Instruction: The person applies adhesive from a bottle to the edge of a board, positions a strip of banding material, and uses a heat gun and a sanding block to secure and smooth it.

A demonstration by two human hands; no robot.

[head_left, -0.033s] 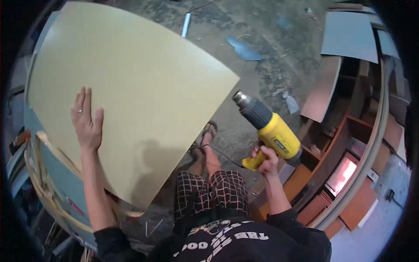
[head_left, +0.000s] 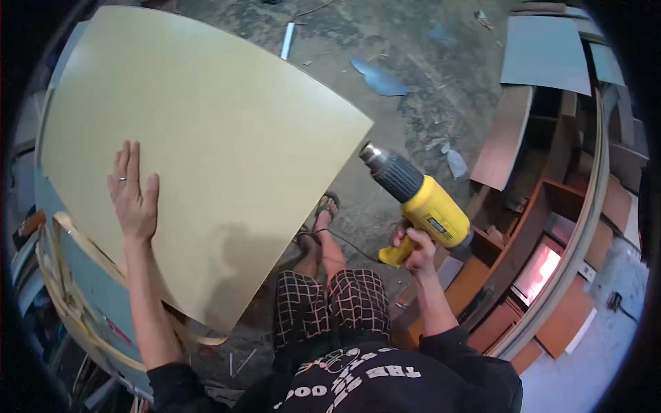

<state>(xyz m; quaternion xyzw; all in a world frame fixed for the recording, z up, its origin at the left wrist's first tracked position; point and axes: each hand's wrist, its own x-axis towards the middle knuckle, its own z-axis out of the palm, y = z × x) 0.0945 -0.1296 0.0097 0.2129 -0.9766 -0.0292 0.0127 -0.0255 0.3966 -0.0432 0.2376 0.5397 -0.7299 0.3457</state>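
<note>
A large pale cream panel (head_left: pixel 227 151), smooth and curving to its rim, spreads across the left half of the view. My left hand (head_left: pixel 133 193) lies flat on its face with fingers stretched out; a ring shows on one finger. In my right hand (head_left: pixel 417 249) is a yellow and black heat gun (head_left: pixel 435 212), gripped round the handle. Its metal nozzle points up and left, close beside the panel's right edge just below the far corner. From the handle a dark cord (head_left: pixel 348 244) runs left behind my legs.
Pale strips of edging (head_left: pixel 86 241) loop along the panel's left side over a blue-grey surface. At right stands a brown wooden cabinet frame (head_left: pixel 537 213) with loose boards. Scraps, including a blue-grey piece (head_left: pixel 379 77), litter the concrete floor (head_left: pixel 413 41).
The heat gun has shifted slightly left, its nozzle marginally nearer the panel's edge. The whole view has moved a little; my left hand stays flat on the panel.
</note>
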